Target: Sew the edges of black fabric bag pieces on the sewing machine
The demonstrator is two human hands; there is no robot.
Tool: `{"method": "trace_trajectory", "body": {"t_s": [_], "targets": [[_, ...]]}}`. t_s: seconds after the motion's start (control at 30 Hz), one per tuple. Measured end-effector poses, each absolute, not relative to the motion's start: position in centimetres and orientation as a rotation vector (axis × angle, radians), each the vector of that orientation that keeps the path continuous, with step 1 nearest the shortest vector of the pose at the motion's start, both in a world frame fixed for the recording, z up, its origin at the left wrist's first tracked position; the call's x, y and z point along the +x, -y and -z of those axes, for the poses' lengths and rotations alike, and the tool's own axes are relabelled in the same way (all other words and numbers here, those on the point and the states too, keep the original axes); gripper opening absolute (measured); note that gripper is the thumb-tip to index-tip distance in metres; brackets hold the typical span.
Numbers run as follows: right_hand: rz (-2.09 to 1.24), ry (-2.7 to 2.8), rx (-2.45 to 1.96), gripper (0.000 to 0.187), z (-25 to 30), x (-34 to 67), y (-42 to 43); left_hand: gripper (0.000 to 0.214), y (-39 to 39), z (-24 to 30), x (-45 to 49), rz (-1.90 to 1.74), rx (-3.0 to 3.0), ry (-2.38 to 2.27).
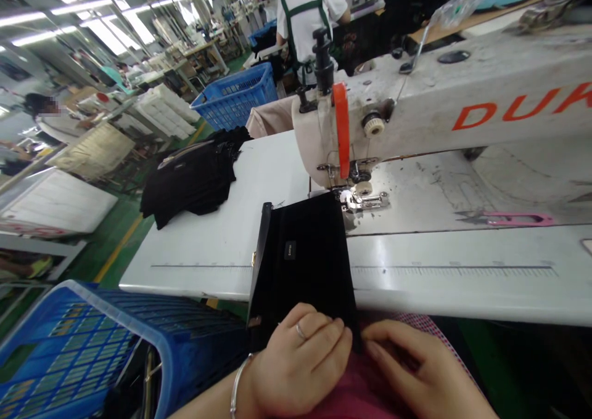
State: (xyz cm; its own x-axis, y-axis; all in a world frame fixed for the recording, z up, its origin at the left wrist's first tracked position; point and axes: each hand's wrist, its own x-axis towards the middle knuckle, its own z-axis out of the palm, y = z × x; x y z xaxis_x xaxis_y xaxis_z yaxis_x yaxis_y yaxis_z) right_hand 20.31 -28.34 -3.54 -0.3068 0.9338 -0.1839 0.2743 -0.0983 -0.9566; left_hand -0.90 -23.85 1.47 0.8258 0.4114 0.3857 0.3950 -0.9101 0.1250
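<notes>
A flat black bag piece with a small label lies under the sewing machine's presser foot at its far corner. Its near end hangs past the front edge of the table. My left hand, with a ring and a bracelet, is closed over this near end, fingers pressed together. At the near right corner my right hand is closed in a pinch against the edge; what lies between its fingertips is mostly hidden. A stiff strip with gold-coloured metal runs along the piece's left side.
The sewing machine spans the right. Pink thread snips lie on its bed. A pile of black pieces rests at the table's left end. Blue crates stand below left and behind. A person stands beyond the machine.
</notes>
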Motion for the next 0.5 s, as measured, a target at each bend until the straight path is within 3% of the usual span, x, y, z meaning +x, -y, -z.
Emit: {"method": "trace_trajectory", "body": {"t_s": [0.1,0.17,0.3,0.5], "targets": [[-0.486,2.008,-1.07,0.022,3.9,21.2,28.2,0.02,23.6,-1.7,-0.7,-0.7,2.94,-0.649],[-0.225,2.092,-0.944,0.024,4.1,21.2,27.8,0.019,23.6,-1.7,-0.6,-0.713,2.938,-0.662],[-0.116,2.082,-0.874,0.035,3.6,21.0,26.8,0.016,23.4,-1.0,-0.5,-0.713,2.938,-0.693],[-0.067,2.224,-0.833,0.031,2.3,21.5,24.1,0.013,21.6,-0.6,-0.5,-0.642,2.938,-0.687]]}}
